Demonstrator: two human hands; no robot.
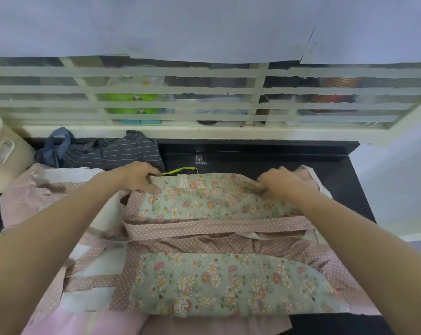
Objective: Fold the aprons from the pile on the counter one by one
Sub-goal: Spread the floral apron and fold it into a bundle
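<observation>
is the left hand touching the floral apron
Touching. The head view shows the left hand pinching the far left edge of the floral apron, thumb on top of the cloth.

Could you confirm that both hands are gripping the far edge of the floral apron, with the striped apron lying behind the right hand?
Not quite: the head view shows the striped apron behind the left hand, not the right hand. Both hands do grip the floral apron's far edge.
</observation>
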